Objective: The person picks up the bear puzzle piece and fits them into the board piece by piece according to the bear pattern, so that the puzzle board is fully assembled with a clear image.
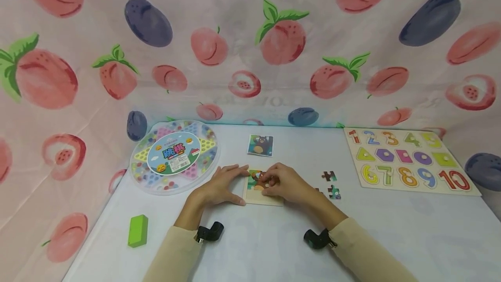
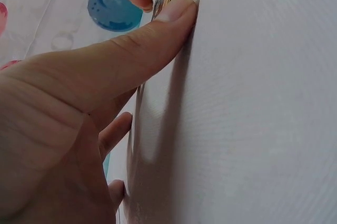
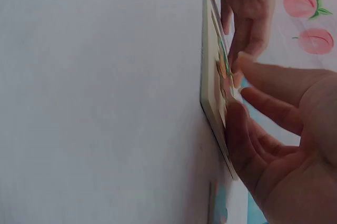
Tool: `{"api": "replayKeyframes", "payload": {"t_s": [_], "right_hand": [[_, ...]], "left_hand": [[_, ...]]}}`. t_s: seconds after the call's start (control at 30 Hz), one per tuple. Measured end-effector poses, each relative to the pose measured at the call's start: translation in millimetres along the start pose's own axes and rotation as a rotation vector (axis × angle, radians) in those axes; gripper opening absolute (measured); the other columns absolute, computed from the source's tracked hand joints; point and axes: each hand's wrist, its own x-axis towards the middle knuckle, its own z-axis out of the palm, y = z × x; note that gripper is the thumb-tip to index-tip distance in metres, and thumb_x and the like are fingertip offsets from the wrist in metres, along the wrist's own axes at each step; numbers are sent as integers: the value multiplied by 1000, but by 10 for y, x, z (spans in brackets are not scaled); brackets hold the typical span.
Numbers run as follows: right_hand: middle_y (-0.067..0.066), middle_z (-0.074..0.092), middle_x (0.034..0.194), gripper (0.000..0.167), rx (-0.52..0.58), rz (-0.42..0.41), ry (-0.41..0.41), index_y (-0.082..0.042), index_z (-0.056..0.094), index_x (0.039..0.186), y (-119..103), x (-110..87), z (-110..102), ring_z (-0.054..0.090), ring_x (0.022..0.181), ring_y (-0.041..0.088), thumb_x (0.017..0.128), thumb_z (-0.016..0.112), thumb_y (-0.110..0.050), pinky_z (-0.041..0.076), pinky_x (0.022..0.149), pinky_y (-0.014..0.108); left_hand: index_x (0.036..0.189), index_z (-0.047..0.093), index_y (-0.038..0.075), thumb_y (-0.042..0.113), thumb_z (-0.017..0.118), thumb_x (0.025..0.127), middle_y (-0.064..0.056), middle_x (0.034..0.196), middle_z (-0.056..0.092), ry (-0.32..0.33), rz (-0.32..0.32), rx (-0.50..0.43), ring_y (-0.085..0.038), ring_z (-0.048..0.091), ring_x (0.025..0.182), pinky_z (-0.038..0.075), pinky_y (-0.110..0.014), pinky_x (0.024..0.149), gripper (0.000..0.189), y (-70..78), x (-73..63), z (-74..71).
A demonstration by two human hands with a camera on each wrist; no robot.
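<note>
A small wooden jigsaw board with a bear picture, partly filled, lies on the white table. My left hand rests at its left side, fingers spread. In the left wrist view the left thumb touches the board's edge. My right hand is over the board with bent fingers. In the right wrist view its thumb and fingertips are around a puzzle piece at the board's surface; they hide much of it. Loose puzzle pieces lie to the right, one partly behind the right wrist.
Behind the board lies a bear picture card. A round Chinese checkers box is at the left, with a green block nearer. A wooden number board lies at the right. A fruit-print cloth hangs behind the table.
</note>
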Motion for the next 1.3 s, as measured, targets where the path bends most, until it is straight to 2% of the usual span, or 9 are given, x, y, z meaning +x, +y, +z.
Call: {"api": "replayKeyframes", "payload": {"t_s": [0.1, 0.33, 0.53, 0.7, 0.9, 1.03, 1.13, 1.3], "right_hand": [[11, 64, 122, 31, 23, -27, 9, -10, 74, 118, 14, -46, -90, 62, 91, 13, 90, 79, -21, 53, 75, 20], [10, 68, 124, 33, -23, -22, 120, -11, 71, 123, 61, -202, -434, 60, 91, 17, 93, 75, -23, 51, 64, 23], [11, 69, 128, 36, -93, 44, 208, -12, 69, 127, 217, -389, -784, 60, 106, 23, 94, 73, -26, 53, 73, 24], [13, 68, 131, 40, -124, 116, 242, -11, 66, 131, 421, -601, -971, 60, 111, 28, 95, 72, -26, 54, 71, 23], [12, 70, 129, 41, -191, 177, 253, -10, 66, 131, 609, -748, -1049, 60, 115, 30, 95, 73, -27, 53, 79, 28], [15, 70, 128, 39, -213, 219, 237, -9, 67, 128, 699, -769, -1052, 59, 118, 35, 92, 75, -21, 56, 88, 44], [16, 70, 129, 40, -211, 234, 225, -7, 67, 127, 744, -778, -1052, 58, 119, 38, 89, 78, -17, 55, 94, 53], [17, 69, 128, 43, -207, 256, 214, -8, 68, 126, 792, -786, -1042, 59, 116, 36, 86, 81, -17, 54, 94, 52]], "left_hand": [[143, 57, 17, 29, 90, 74, 2, 165, 40, 4, 3, 4, -31, 23, 159, 0, -62, 131, 77, 12, -3, -4], [144, 57, 16, 28, 91, 74, 1, 166, 40, 7, 6, -6, -31, 23, 159, -1, -62, 131, 79, 18, 7, -17], [143, 58, 15, 28, 91, 73, 0, 165, 41, 24, 12, 7, -32, 24, 159, 0, -62, 131, 78, 19, 26, -41], [143, 58, 14, 28, 91, 73, -1, 165, 41, 12, 17, -13, -34, 24, 158, 0, -63, 131, 78, 24, 2, -1], [142, 58, 16, 27, 91, 73, 0, 164, 42, 21, 14, -10, -32, 25, 158, 0, -63, 131, 78, 4, -4, 32], [142, 58, 15, 28, 91, 73, -1, 165, 41, 20, 15, -6, -33, 25, 158, 0, -64, 130, 78, 0, -1, 23], [142, 58, 14, 27, 91, 73, -1, 165, 41, 17, 13, -10, -34, 25, 158, 0, -65, 130, 78, 10, -3, 19], [142, 58, 15, 27, 91, 73, -1, 165, 41, 17, 14, -2, -34, 26, 158, 0, -65, 130, 77, 11, -4, 19]]}}
